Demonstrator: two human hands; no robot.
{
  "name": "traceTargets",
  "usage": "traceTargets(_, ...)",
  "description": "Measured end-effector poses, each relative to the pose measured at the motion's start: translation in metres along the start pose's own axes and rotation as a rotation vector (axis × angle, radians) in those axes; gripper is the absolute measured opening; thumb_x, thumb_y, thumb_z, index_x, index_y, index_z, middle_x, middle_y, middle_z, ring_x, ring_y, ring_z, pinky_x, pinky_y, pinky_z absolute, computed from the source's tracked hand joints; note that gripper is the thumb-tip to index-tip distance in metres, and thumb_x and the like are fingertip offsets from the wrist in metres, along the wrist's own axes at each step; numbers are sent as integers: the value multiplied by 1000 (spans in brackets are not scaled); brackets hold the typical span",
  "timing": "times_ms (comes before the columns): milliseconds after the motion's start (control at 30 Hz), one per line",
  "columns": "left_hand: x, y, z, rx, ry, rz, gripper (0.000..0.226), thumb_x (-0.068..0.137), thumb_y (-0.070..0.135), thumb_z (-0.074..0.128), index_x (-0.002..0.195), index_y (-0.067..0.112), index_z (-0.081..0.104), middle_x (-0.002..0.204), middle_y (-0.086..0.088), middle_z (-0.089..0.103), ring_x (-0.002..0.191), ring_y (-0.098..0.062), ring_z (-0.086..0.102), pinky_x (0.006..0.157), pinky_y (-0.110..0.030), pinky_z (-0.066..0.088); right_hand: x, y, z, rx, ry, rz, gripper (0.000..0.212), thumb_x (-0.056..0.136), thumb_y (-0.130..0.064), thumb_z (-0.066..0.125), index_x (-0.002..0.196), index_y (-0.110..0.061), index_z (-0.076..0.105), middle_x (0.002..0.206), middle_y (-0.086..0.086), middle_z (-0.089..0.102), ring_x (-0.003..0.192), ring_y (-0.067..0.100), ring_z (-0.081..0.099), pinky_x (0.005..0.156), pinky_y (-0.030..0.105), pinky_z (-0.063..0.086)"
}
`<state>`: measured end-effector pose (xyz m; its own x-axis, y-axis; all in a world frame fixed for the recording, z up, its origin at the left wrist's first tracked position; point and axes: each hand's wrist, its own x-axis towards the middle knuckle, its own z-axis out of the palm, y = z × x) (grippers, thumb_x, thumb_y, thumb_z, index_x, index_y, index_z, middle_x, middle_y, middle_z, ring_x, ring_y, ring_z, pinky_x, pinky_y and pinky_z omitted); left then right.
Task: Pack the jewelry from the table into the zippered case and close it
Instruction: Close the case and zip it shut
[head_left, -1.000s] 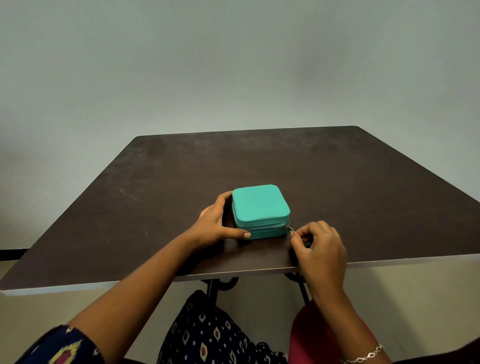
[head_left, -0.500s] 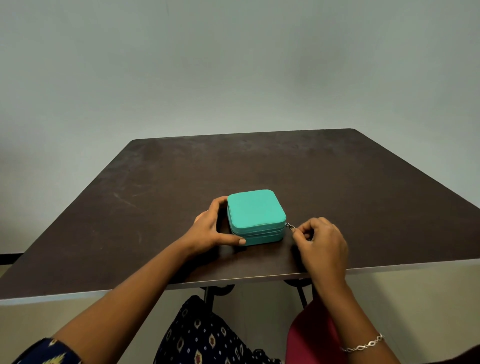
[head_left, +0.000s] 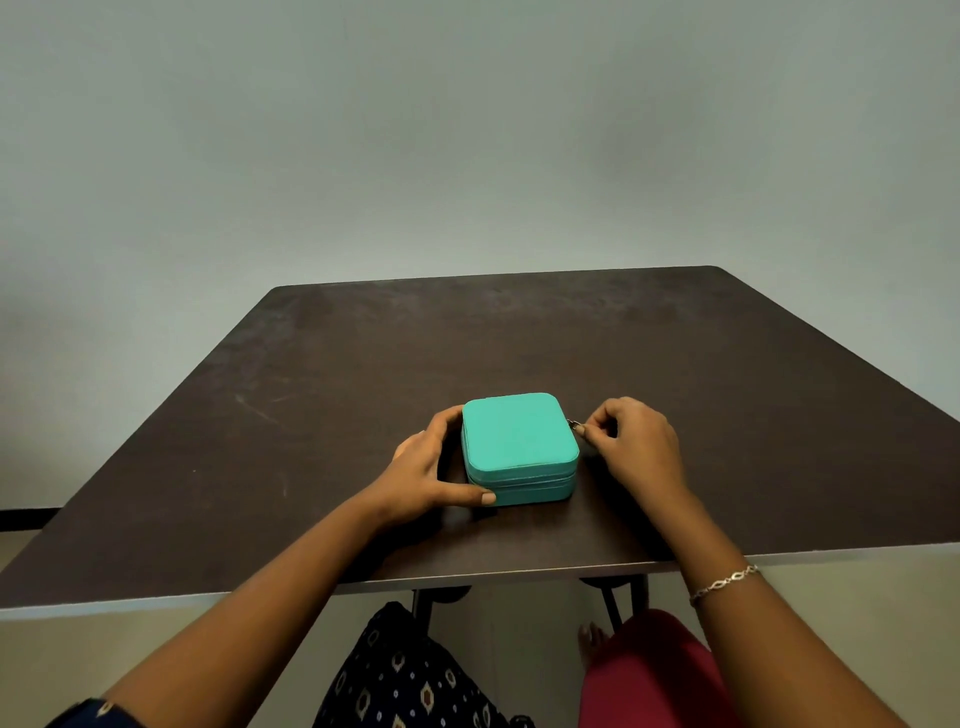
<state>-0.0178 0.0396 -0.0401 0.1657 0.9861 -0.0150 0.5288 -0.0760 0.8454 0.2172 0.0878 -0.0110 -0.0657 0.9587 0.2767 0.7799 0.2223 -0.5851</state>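
The zippered case (head_left: 519, 441) sits near the front middle of the dark, scuffed desk (head_left: 727, 374); it is a squat square box with rounded corners, smooth matte teal, lid down, a zip line running round its side; the left hand (head_left: 421, 473) cups its left side, fingers (head_left: 448, 420) curled round the far corner, thumb pressed flat on the near face; the right hand (head_left: 639, 447) is just beside the far right corner, fingertips bunched together, pinching the small metal zipper pull (head_left: 574, 425); a thin chain bracelet (head_left: 724, 584) circles that wrist.
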Motion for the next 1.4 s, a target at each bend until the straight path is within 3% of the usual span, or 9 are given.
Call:
traceTargets(300, -1, 3, 1, 49, 25, 7, 98, 51, 61, 76, 131, 54, 19, 139, 19, 38, 134, -18, 30, 112, -49, 25, 34, -6, 3, -102, -104, -108, 12, 85, -26, 63, 79, -15, 62, 88, -1, 60, 83, 18, 55, 71, 31, 42)
traceTargets(600, -4, 9, 2, 63, 12, 6, 102, 49, 69, 73, 133, 55, 17, 142, 19, 35, 138, -21, 23, 114, -51, 20, 52, -15, 9, -163, -240, -267, 9, 88, -17, 55, 80, -16, 58, 86, -2, 53, 85, 20, 55, 69, 28, 39)
traceTargets(767, -7, 13, 5, 48, 17, 19, 112, 48, 74, 71, 139, 46, 13, 147, 15, 29, 139, -19, 21, 114, -50, 20, 38, -5, 11, 182, -215, -33, 11, 89, -16, 56, 89, -14, 67, 93, 0, 67, 90, 15, 60, 80, 32, 48)
traceTargets(867, -19, 24, 13, -115, 121, -25, 126, 44, 80, 65, 145, 34, 5, 151, 15, 15, 140, -10, 15, 117, -39, 17, 19, -1, 8, 506, -146, 156, 21, 94, -19, 48, 98, -11, 66, 97, 5, 68, 94, 20, 62, 89, 39, 50)
traceTargets(1033, -33, 56, 44, -497, 414, -79, 78, 83, 57, 39, 146, 19, 14, 151, 5, 21, 139, -13, 21, 108, -23, 17, -19, -13, -3, 956, -185, 323, 41, 97, -33, 36, 119, -4, 55, 114, 8, 61, 106, 18, 57, 94, 31, 45)
traceTargets(1167, -32, 64, 64, -532, 434, -117, 87, 79, 75, 31, 142, 15, 25, 143, -2, 40, 128, -16, 40, 111, -35, 29, -38, -21, -6, 1096, -249, 330, 55, 95, -42, 31, 132, -3, 43, 121, 3, 54, 111, 13, 51, 96, 25, 40)
traceTargets(1233, -33, 67, 67, -541, 444, -105, 71, 87, 60, 28, 145, 21, 18, 133, 14, 35, 118, -5, 37, 102, -21, 27, -45, -24, -5, 1130, -293, 316, 57, 93, -45, 28, 131, -5, 44, 121, -1, 54, 109, 8, 52, 94, 21, 40)
traceTargets(1300, -33, 68, 69, -535, 429, -116, 63, 91, 49, 27, 146, 24, 9, 123, 17, 28, 113, 2, 29, 93, -16, 24, -49, -27, -4, 1136, -324, 289, 55, 88, -51, 28, 120, -15, 54, 116, -8, 59, 99, -1, 58, 84, 14, 45)
traceTargets(1400, -35, 74, 68, -527, 402, -99, 66, 83, 56, 27, 143, 28, 20, 126, 18, 40, 107, 5, 44, 86, -11, 35, -51, -29, -1, 1141, -357, 264, 43, 83, -53, 29, 94, -27, 62, 90, -17, 70, 83, -6, 65, 63, 8, 49)
